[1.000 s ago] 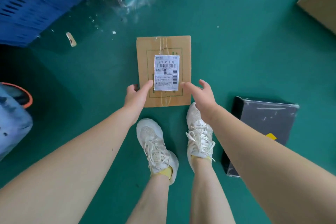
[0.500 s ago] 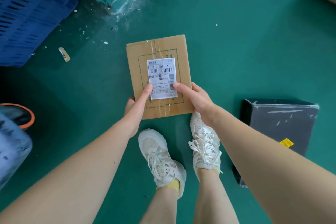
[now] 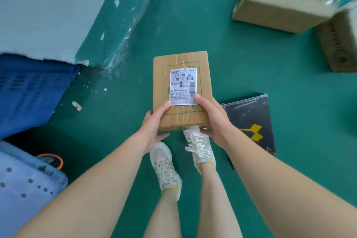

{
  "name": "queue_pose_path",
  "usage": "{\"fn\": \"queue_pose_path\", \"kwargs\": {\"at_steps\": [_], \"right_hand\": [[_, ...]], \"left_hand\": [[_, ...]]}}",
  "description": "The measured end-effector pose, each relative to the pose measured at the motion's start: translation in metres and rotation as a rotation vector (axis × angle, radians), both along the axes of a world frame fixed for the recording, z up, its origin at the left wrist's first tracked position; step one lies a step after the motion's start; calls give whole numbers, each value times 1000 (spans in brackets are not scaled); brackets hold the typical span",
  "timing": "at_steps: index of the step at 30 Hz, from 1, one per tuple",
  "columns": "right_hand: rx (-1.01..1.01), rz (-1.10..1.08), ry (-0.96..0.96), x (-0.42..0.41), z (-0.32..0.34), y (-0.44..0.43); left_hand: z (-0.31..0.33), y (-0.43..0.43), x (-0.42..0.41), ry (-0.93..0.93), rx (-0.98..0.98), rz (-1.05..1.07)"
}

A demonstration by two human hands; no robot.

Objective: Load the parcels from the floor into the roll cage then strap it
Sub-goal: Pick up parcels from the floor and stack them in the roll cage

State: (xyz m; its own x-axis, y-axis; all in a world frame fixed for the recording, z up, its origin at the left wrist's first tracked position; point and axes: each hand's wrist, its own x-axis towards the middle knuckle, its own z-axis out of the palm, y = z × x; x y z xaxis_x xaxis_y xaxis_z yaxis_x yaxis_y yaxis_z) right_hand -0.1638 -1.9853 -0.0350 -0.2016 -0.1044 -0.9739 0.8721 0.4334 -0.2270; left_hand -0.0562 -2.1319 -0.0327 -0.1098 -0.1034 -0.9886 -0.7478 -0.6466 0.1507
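A small brown cardboard parcel (image 3: 181,60) with a white shipping label is lifted off the green floor, above my feet. My left hand (image 3: 154,123) grips its near left corner, thumb on top and fingers underneath. My right hand (image 3: 210,120) grips the near right corner the same way. A flat black parcel (image 3: 251,120) with a yellow mark lies on the floor to the right. Two larger brown boxes (image 3: 286,4), (image 3: 340,40) sit at the far right. No roll cage is in view.
A blue plastic crate (image 3: 29,91) stands at the left against a pale wall base (image 3: 119,25). A light blue perforated bin (image 3: 23,185) and an orange-rimmed object (image 3: 56,160) are at the lower left. A small scrap (image 3: 76,105) lies on the floor.
Both hands closed on the parcel's near end and raised it off the floor. The view rose and tipped forward, bringing the wall and two large boxes into sight.
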Motion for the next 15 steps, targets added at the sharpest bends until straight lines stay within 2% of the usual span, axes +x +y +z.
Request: {"fn": "queue_pose_path", "kwargs": {"at_steps": [4, 15], "right_hand": [[28, -170, 40, -9, 69, 19], [16, -533, 262, -22, 360, 78]], "left_hand": [[64, 4, -35, 56, -10, -183], [346, 40, -119, 309, -94, -594]]}}
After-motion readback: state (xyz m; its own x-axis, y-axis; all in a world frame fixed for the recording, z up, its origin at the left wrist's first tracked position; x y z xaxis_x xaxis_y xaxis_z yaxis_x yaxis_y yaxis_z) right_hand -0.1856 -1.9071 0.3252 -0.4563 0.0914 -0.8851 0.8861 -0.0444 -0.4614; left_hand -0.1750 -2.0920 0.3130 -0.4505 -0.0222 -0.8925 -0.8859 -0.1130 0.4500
